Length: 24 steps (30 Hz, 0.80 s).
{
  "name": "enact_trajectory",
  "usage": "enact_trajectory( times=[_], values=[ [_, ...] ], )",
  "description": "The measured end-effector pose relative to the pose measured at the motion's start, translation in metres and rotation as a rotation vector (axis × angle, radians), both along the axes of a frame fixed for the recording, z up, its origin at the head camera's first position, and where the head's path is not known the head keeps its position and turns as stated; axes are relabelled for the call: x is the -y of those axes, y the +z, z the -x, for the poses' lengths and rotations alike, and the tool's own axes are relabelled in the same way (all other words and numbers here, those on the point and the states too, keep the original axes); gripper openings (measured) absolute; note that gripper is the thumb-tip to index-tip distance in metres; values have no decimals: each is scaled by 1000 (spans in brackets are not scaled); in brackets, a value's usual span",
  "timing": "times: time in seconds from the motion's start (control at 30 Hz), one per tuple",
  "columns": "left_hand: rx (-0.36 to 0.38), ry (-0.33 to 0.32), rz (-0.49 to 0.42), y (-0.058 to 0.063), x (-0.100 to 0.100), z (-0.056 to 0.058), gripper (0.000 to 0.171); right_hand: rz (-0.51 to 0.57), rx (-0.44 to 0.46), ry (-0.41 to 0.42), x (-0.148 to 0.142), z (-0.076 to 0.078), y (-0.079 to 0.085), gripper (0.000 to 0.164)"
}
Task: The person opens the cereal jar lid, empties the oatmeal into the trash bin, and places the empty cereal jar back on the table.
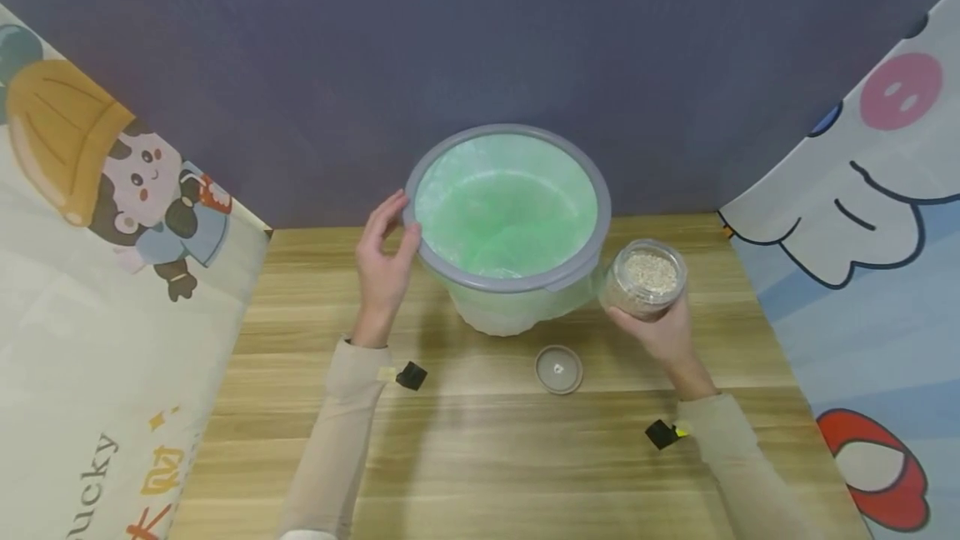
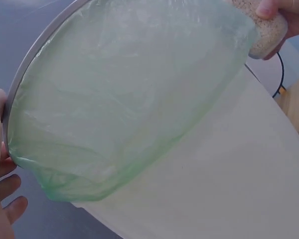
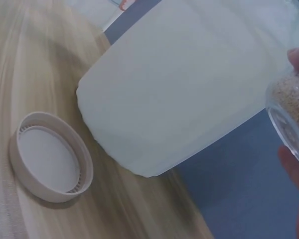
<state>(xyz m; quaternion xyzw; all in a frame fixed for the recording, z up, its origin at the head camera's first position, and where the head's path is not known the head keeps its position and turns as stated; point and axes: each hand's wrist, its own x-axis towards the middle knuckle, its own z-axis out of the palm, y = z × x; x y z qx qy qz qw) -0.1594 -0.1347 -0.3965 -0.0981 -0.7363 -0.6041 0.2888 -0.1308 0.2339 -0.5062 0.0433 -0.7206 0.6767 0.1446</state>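
A white trash bin (image 1: pixel 495 311) with a grey rim (image 1: pixel 411 165) stands on the table, lined with a translucent green trash bag (image 2: pixel 119 99). My left hand (image 1: pixel 384 265) touches the rim's left side, thumb and fingers spread along its outer edge. In my right hand (image 1: pixel 663 327) I hold an uncapped clear jar (image 1: pixel 637 297) of pale flaky grain, just right of the bin. Fingers and thumb wrap around its lower part, and its mouth faces up toward the head camera. A round pale lid (image 3: pixel 49 159) lies on the table, hollow side up, in front of the bin.
The wood-grain table (image 1: pixel 495 457) ends at a dark blue-grey wall (image 1: pixel 480 40) close behind the bin. Printed cartoon panels flank it at left (image 1: pixel 82 273) and right (image 1: pixel 862 215). Small black squares (image 1: pixel 412 376) hang by each wrist.
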Motion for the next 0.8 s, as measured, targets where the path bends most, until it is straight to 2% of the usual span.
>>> enact_trajectory(
  times=[0.2,0.33,0.43,0.67,0.8],
  values=[
    [19,12,-59,0,-4,-1,41,27,29,-18,-2,0,13,105],
    [25,16,-81,-18,1,9,43,-14,44,-28,-3,1,22,102],
    [33,16,-96,-30,6,15,43,-22,17,-24,-3,1,27,102],
    [47,4,-118,-30,6,10,42,20,-21,-4,-1,1,41,106],
    [53,4,-108,-31,6,6,42,-16,-18,-11,0,1,53,108]
  ],
)
